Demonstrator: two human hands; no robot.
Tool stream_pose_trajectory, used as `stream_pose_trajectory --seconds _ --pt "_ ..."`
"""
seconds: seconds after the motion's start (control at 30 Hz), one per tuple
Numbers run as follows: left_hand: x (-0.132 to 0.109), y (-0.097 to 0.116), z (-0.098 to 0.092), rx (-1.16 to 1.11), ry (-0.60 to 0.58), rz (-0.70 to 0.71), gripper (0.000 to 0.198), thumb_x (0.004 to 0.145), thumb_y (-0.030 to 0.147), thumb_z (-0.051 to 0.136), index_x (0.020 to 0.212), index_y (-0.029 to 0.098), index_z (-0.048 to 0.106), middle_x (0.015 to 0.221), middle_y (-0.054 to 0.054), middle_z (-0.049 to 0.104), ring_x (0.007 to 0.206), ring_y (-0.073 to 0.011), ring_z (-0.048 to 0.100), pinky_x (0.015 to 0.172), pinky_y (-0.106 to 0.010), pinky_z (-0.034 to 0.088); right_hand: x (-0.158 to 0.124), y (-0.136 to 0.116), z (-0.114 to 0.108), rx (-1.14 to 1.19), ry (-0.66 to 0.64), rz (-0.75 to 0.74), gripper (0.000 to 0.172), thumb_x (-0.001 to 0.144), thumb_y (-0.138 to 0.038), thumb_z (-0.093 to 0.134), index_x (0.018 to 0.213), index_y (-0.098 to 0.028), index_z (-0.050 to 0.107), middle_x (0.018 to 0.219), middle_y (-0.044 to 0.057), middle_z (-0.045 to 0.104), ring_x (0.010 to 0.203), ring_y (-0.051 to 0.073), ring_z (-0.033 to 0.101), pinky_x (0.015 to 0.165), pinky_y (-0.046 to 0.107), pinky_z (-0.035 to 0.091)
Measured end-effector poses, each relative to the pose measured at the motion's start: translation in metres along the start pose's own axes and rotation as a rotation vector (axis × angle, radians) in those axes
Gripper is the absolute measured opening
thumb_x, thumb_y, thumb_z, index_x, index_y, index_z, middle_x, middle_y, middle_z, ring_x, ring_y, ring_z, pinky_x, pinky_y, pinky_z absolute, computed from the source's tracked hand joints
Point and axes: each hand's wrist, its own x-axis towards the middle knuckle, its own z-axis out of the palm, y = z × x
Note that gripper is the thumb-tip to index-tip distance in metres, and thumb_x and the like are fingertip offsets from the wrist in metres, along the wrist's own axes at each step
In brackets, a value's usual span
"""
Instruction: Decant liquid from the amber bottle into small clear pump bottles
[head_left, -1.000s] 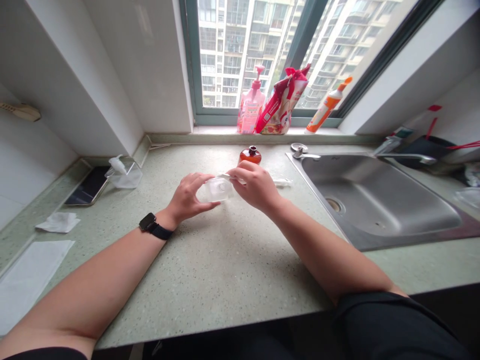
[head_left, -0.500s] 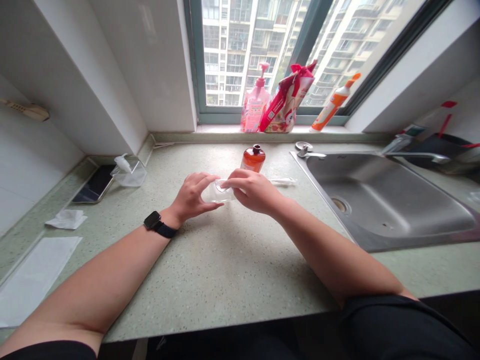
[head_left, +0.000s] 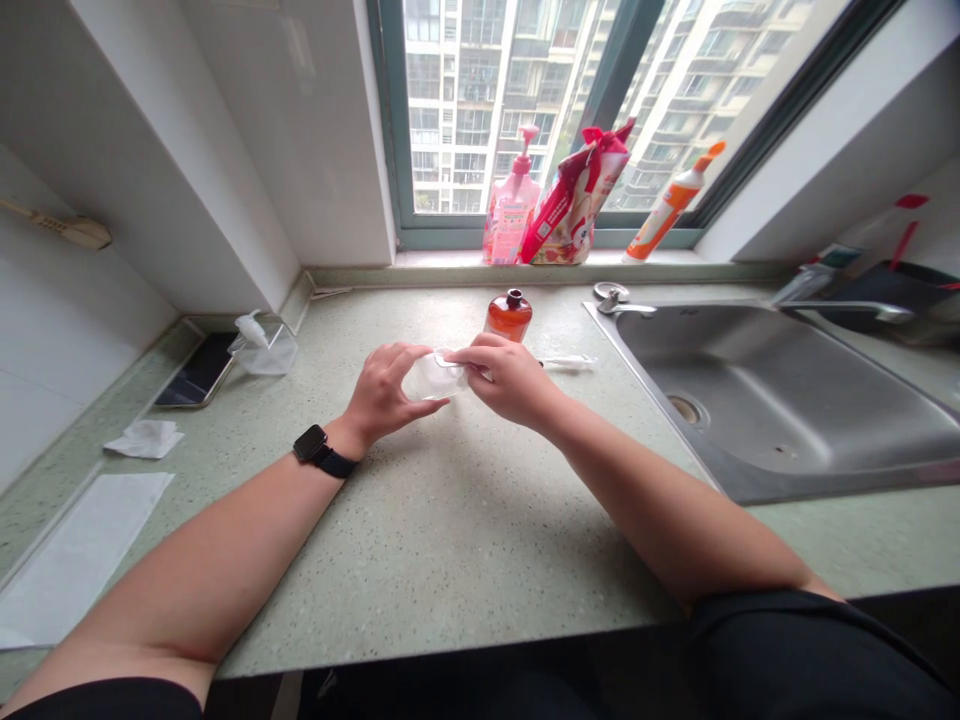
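A small clear plastic container (head_left: 433, 378) is held just above the counter, in front of an amber bottle. My left hand (head_left: 384, 388), with a black watch on its wrist, grips it from the left between thumb and fingers. On the right, my right hand (head_left: 511, 375) has its fingers bent together at the container's upper edge. Something whitish shows under those fingertips, but I cannot make out what it is. The amber bottle (head_left: 508, 316) stands uncapped right behind my right hand, its lower part hidden.
A thin clear-wrapped item (head_left: 571, 363) lies right of the hands. The steel sink (head_left: 780, 400) is further right. At left are a white pump head (head_left: 252, 330) in a clear box, a phone (head_left: 196, 370) and white paper (head_left: 86, 555). A pink pump bottle (head_left: 511, 215) stands on the sill.
My right fingertips have shifted slightly right and up along the container's upper edge, so more of it shows. My left hand keeps its grip. The view has moved slightly.
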Motion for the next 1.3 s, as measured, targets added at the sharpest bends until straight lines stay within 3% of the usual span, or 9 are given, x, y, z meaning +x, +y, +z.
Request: stream_pose_trajectory --seconds 0.13,0.37,0.67,0.97,1.13,1.3 --pt "0.000 0.000 0.000 0.021 0.006 -0.032 0.065 0.088 0.066 0.081 0.134 0.024 0.063 0.120 -0.009 0.076 0.110 -0.0316 0.069 0.102 -0.048 0.052 0.001 -0.001 0.005 0.096 0.052 0.085 0.036 0.089 -0.008 0.063 0.112 -0.024 0.086 0.095 0.004 0.073 0.085 0.017 0.065 0.082 0.030 0.049" --pt "0.000 0.000 0.000 0.058 0.015 -0.072 0.064 0.088 0.068 0.080 0.132 0.024 0.064 0.118 -0.010 0.076 0.110 -0.0323 0.069 0.101 -0.049 0.051 0.004 0.001 0.007 0.282 0.032 0.226 0.031 0.084 -0.008 0.063 0.100 -0.023 0.086 0.091 0.003 0.072 0.084 0.017 0.066 0.080 0.030 0.050" --pt "0.001 -0.002 0.001 0.061 0.041 -0.104 0.066 0.088 0.067 0.082 0.133 0.023 0.064 0.119 -0.011 0.074 0.110 -0.0321 0.069 0.101 -0.048 0.052 0.009 0.014 0.005 0.720 -0.101 0.425 0.023 0.076 -0.020 0.071 0.095 -0.020 0.085 0.093 0.004 0.081 0.085 0.017 0.069 0.082 0.031 0.055" --pt "0.001 -0.011 0.001 -0.017 0.107 -0.225 0.069 0.085 0.066 0.085 0.133 0.022 0.062 0.124 -0.011 0.073 0.103 -0.0283 0.071 0.099 -0.048 0.057 0.011 0.011 -0.013 0.834 -0.231 0.372 0.021 0.077 -0.026 0.078 0.097 -0.019 0.081 0.095 0.004 0.080 0.087 0.017 0.071 0.085 0.033 0.057" --pt "0.002 -0.012 0.000 -0.081 0.111 -0.273 0.065 0.083 0.057 0.089 0.131 0.023 0.063 0.126 -0.010 0.073 0.104 -0.0267 0.071 0.097 -0.046 0.061 0.009 0.010 -0.014 0.880 -0.380 0.378 0.018 0.084 -0.023 0.077 0.101 -0.019 0.075 0.094 0.003 0.077 0.082 0.014 0.069 0.077 0.029 0.057" --pt "0.003 -0.012 0.002 -0.145 0.126 -0.276 0.066 0.083 0.058 0.088 0.132 0.022 0.064 0.128 -0.011 0.072 0.106 -0.0256 0.073 0.094 -0.042 0.063 0.003 0.010 -0.008 0.660 -0.732 0.224 0.008 0.092 -0.018 0.069 0.100 -0.019 0.071 0.091 0.001 0.075 0.080 0.012 0.068 0.073 0.025 0.055"
